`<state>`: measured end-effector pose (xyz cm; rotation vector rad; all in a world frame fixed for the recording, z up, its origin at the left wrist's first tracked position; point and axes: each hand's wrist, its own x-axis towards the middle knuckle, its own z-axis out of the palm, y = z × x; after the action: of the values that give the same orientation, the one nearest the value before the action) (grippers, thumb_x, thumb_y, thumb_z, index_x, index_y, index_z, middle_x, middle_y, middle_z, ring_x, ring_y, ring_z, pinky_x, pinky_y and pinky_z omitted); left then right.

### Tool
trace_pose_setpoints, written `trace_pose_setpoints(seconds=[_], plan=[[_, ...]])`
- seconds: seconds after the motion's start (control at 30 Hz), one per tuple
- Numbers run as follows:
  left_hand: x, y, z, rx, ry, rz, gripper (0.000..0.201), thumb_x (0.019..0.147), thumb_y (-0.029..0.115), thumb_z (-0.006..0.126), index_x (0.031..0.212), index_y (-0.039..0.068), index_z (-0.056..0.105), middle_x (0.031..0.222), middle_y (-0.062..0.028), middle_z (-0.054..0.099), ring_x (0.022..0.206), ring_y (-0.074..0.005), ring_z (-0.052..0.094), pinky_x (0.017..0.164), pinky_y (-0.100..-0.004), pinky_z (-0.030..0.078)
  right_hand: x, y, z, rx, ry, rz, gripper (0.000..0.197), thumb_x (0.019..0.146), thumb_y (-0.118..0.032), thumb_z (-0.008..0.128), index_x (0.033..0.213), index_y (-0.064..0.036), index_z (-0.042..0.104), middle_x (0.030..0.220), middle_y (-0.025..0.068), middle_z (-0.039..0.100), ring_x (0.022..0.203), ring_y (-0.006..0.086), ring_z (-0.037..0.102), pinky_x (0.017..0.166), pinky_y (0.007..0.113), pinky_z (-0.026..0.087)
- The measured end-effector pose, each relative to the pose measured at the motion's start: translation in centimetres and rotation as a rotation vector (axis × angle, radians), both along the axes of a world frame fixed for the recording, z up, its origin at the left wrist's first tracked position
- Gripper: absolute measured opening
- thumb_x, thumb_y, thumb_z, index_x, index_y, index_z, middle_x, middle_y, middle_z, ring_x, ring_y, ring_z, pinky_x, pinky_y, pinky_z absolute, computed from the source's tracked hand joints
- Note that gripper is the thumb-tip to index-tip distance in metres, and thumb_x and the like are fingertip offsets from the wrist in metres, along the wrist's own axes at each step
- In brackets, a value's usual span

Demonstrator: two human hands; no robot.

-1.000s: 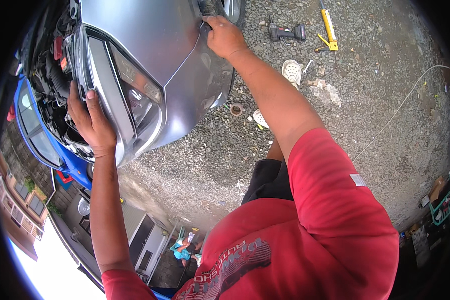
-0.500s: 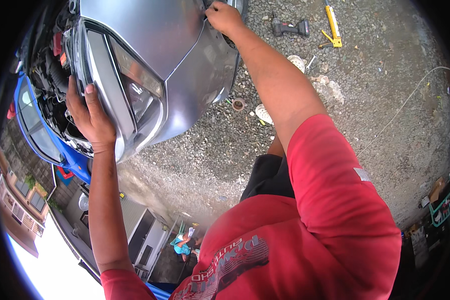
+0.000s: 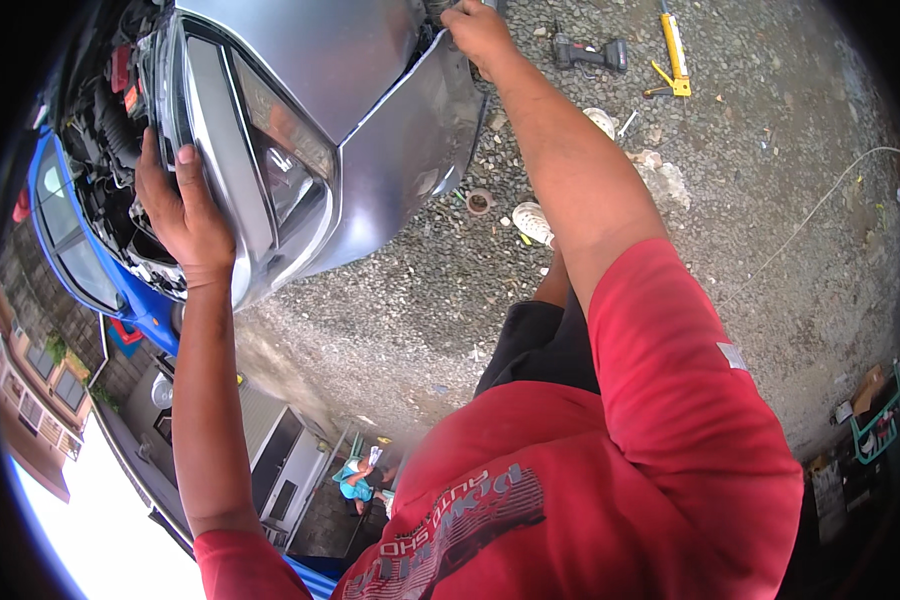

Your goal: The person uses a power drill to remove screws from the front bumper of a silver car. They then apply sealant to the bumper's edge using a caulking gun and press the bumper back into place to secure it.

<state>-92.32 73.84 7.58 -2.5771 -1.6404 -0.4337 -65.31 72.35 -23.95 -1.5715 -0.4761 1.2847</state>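
Observation:
At the front corner of a grey car, my left hand [image 3: 186, 215] lies with fingers stretched out along the inner edge of the headlight [image 3: 288, 190]. The engine bay [image 3: 110, 160] beside it is uncovered. Farther off, at the top, my right hand [image 3: 480, 40] is closed on the edge of the bumper [image 3: 410, 150] near the wheel arch; the fingertips are partly hidden. A dark gap shows between that end of the bumper and the fender [image 3: 315, 65]. Near the headlight, the seam between them is narrow.
On the gravel to the right lie a cordless drill [image 3: 590, 55] and a yellow caulking gun [image 3: 676, 60]. A brown ring [image 3: 479, 202] lies by my light shoe [image 3: 533, 222]. A blue car [image 3: 145, 305] stands left, a person [image 3: 357, 480] sits behind, and a green crate [image 3: 878, 425] is far right.
My right hand has pulled the bumper's end outward from the fender, and the gap there has widened. My left hand stays on the headlight. The view has shifted slightly.

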Motion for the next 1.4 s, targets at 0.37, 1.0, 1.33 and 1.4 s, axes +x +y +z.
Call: trace_pose_setpoints(seconds=[0.37,1.0,1.33,1.4], plan=[[0.4,-0.1,0.1,0.008,-0.038,-0.021,0.066,0.111,0.046,0.054,0.151,-0.006,0.054,0.146,-0.0267,0.059,0.137,-0.0399,0.054,0.119,-0.0451,0.037,-1.2,0.1,-0.2,0.067,0.07,-0.099,0.013,0.096,-0.017,0.06,0.096,-0.0059,0.067,0.082,0.0095,0.065,0.081,0.0224,0.059,0.075,0.04,0.048],[0.6,-0.1,0.1,-0.003,-0.04,-0.005,0.067,0.111,0.048,0.054,0.152,-0.005,0.054,0.145,-0.0274,0.06,0.135,-0.0404,0.056,0.119,-0.0456,0.038,-1.5,-5.3,0.5,0.166,0.09,-0.146,0.011,0.093,-0.012,0.063,0.094,-0.0047,0.071,0.075,0.0036,0.062,0.076,0.0131,0.058,0.069,0.033,0.047],[0.5,0.0,-0.1,0.019,-0.06,-0.011,0.067,0.11,0.049,0.055,0.151,-0.004,0.056,0.144,-0.028,0.061,0.136,-0.0403,0.056,0.119,-0.0449,0.038,-0.7,-3.5,3.7,-0.008,-0.398,0.158,0.022,0.092,-0.024,0.067,0.107,-0.0075,0.071,0.096,0.0191,0.077,0.096,0.0368,0.074,0.086,0.047,0.057],[0.3,0.0,-0.2,0.023,-0.058,-0.01,0.066,0.11,0.049,0.054,0.152,-0.003,0.056,0.146,-0.0271,0.06,0.137,-0.0389,0.056,0.12,-0.0435,0.037,-0.2,-3.1,6.1,-0.099,-0.415,0.293,0.032,0.09,-0.029,0.068,0.114,-0.0071,0.072,0.118,0.0233,0.074,0.118,0.0399,0.069,0.101,0.05,0.054]])
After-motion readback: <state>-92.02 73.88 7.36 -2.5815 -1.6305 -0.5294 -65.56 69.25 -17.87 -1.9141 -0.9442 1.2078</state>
